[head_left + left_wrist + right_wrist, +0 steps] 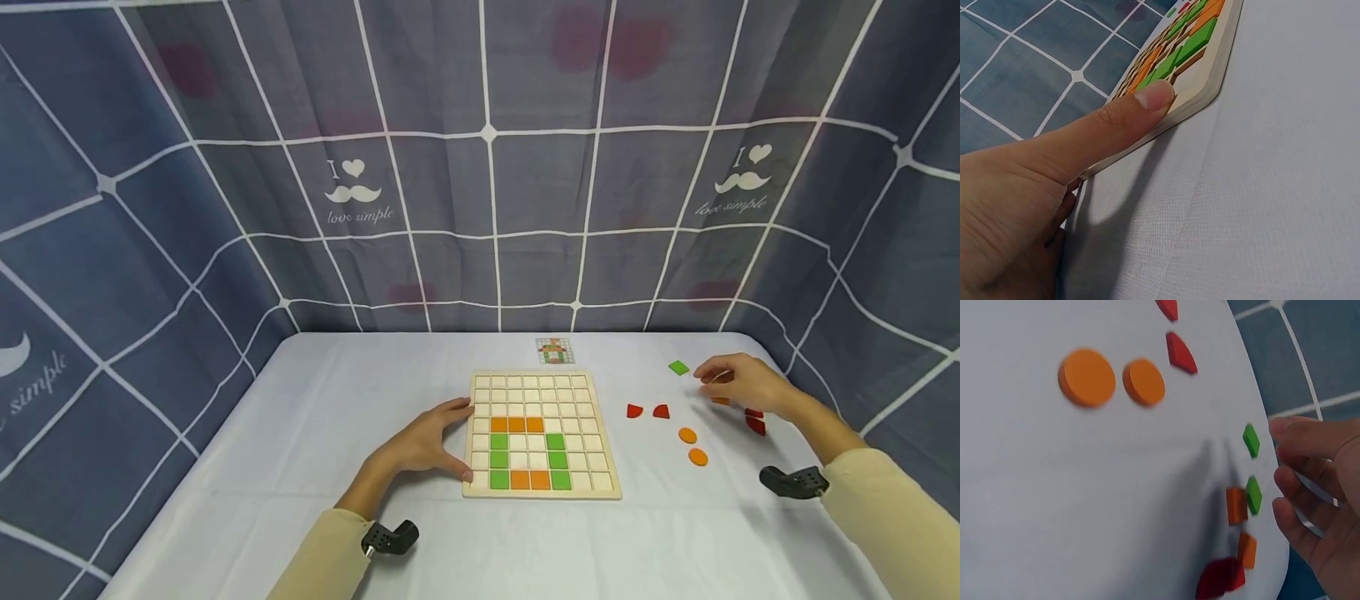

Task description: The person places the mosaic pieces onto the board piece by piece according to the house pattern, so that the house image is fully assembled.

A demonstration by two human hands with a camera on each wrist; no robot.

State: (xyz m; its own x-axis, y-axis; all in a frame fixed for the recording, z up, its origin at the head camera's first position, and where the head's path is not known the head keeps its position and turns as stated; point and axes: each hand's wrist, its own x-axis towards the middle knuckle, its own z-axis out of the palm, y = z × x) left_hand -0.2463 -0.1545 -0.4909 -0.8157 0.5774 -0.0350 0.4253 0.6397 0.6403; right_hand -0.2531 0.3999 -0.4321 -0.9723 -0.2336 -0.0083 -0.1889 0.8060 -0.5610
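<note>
A wooden grid board (592, 498) lies on the white cloth, with orange squares (517, 425) and green squares (498, 459) set in some of its cells. My left hand (420, 437) rests at its left edge, thumb and fingers spread. In the left wrist view the thumb (1116, 125) presses on the rim near a corner. At the right, my right hand (738, 383) hovers over loose pieces, its fingers loosely bent with nothing between them. Near its fingertips in the right wrist view are two green pieces (1251, 440) and two orange blocks (1237, 505).
Two orange discs (687, 435) and red quarter-round pieces (661, 412) lie between board and right hand. More red pieces (756, 426) sit below that hand. A small pattern card (555, 351) lies behind the board. Grid-patterned curtains (435, 192) enclose the table's back and sides.
</note>
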